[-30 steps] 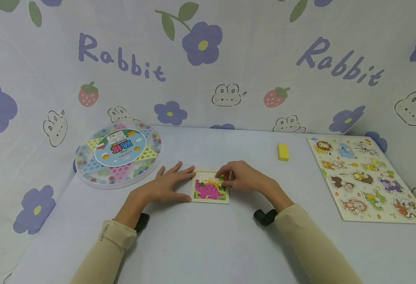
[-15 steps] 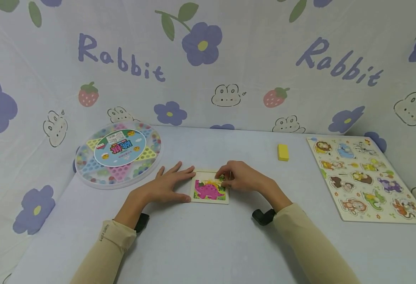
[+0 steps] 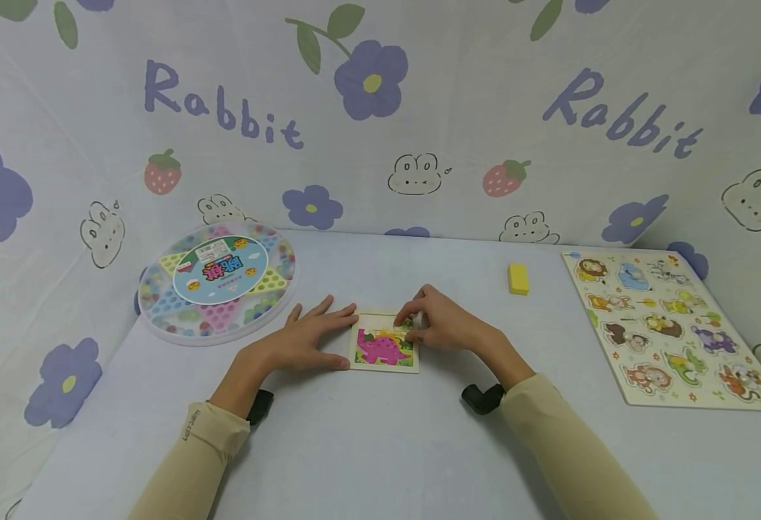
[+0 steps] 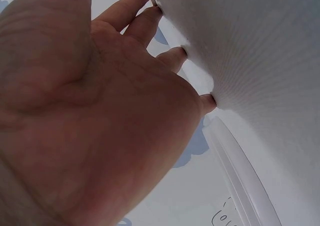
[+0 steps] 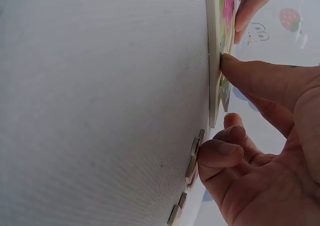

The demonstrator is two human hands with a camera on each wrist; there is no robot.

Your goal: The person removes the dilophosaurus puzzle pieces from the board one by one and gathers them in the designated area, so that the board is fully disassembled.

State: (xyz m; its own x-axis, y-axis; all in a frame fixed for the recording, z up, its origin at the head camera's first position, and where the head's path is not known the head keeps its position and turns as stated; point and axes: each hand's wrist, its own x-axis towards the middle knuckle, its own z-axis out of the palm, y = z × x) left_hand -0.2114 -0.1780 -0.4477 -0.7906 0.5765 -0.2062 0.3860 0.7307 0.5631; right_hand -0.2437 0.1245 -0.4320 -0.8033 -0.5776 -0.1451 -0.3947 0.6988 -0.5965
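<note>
In the head view a small wooden jigsaw puzzle point(image 3: 383, 351) with a pink dinosaur lies flat at the middle of the table. My left hand point(image 3: 305, 339) rests at its left side, fingers spread, thumb and fingertips at the frame's edge. The left wrist view shows that palm point(image 4: 105, 105) from below. Over the upper right corner, my right hand point(image 3: 447, 321) pinches a puzzle piece point(image 5: 226, 99) between thumb and index finger; in the right wrist view it is tilted up from the board. The other right fingers point(image 5: 220, 153) are curled near several loose flat pieces point(image 5: 192, 158).
A round Chinese checkers set point(image 3: 159, 310) lies at the back left. A yellow block point(image 3: 518, 279) lies back right, and an animal puzzle board point(image 3: 614, 361) lies along the right side. Printed cloth point(image 3: 354, 159) hangs behind the table.
My right hand's knuckles have risen slightly and its fingers shifted while staying at the puzzle's upper right. The left hand and the puzzle frame stay in place.
</note>
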